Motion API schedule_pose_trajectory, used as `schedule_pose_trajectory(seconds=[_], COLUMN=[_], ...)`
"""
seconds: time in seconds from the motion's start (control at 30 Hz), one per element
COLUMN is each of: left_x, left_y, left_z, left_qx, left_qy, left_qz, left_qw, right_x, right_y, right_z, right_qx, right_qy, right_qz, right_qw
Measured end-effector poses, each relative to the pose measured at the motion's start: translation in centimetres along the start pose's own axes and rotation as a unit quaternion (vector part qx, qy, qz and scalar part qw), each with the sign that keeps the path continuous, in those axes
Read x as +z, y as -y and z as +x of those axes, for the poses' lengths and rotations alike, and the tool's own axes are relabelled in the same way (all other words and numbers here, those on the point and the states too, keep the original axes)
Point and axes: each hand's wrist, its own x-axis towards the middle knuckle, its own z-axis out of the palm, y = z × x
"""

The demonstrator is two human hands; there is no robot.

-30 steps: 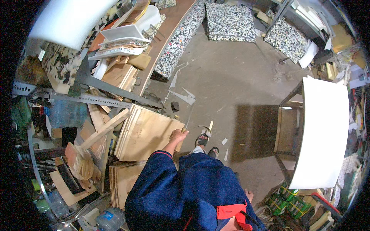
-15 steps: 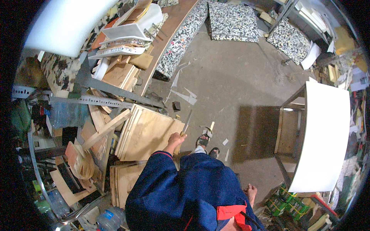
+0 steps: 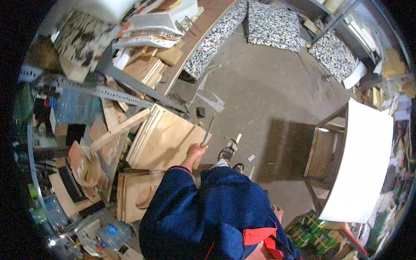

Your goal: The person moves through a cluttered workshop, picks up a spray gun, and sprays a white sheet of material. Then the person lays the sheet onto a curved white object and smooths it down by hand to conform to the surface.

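Observation:
My left hand [image 3: 196, 151] is closed around a long, narrow-bladed knife [image 3: 209, 126]. Its grey blade points away from me, past the right edge of a stack of plywood sheets [image 3: 167, 139]. The hand is beside that stack's right edge; the grip is mostly hidden by my fingers. Low on my other side, my right hand [image 3: 277, 212] shows only in part beyond my dark blue sleeve. Its fingers look curled, and nothing shows in them. Nearer to me lies a second plywood stack [image 3: 130, 197], partly covered by my left sleeve.
A white-topped wooden frame [image 3: 359, 162] stands at my right. Speckled foam slabs [image 3: 274, 28] lean at the back. Scraps [image 3: 213, 103] and a dark block [image 3: 200, 112] lie on the floor ahead. Wood offcuts and a water bottle [image 3: 115, 235] crowd the left, near a metal rail [image 3: 106, 92].
The view has shifted a little, so the stacks and frame sit differently. My left hand still grips the knife, whose blade shows more clearly now. Less of my right hand is visible.

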Motion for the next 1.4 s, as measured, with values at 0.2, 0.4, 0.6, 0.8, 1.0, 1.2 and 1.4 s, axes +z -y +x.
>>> schedule_pose_trajectory(seconds=[0.2, 0.4, 0.6, 0.8, 1.0, 1.2, 1.4], left_x=[1.9, 7.8, 18.2, 23.7, 21.2, 21.5, 24.0], left_y=[3.2, 10.4, 22.5, 29.5, 34.4, 42.8, 52.0], left_z=[-1.4, -6.7, -10.7, -8.8, -4.2, -3.3, -3.6], left_qx=[0.009, 0.063, -0.055, 0.012, -0.005, 0.06, -0.013], left_qy=[0.004, -0.195, -0.16, -0.206, -0.079, -0.18, -0.082], left_qz=[-0.181, -0.177, -0.247, -0.289, -0.257, -0.334, -0.301], left_qw=[0.983, 0.962, 0.954, 0.935, 0.963, 0.924, 0.95], right_x=[-1.7, -4.2, -4.2, 0.0, 4.5, 6.6, 10.8], right_y=[-4.3, 2.1, 13.9, 18.8, 13.7, 10.8, 12.2], right_z=[7.8, 15.3, 13.6, 2.2, 0.5, 1.7, -6.0], right_qx=[-0.083, -0.091, -0.229, -0.244, -0.273, -0.226, -0.278], right_qy=[0.069, 0.183, 0.1, 0.104, 0.165, 0.341, 0.346], right_qz=[-0.15, -0.186, -0.268, -0.2, -0.271, -0.183, -0.205], right_qw=[0.983, 0.961, 0.93, 0.943, 0.908, 0.894, 0.873])
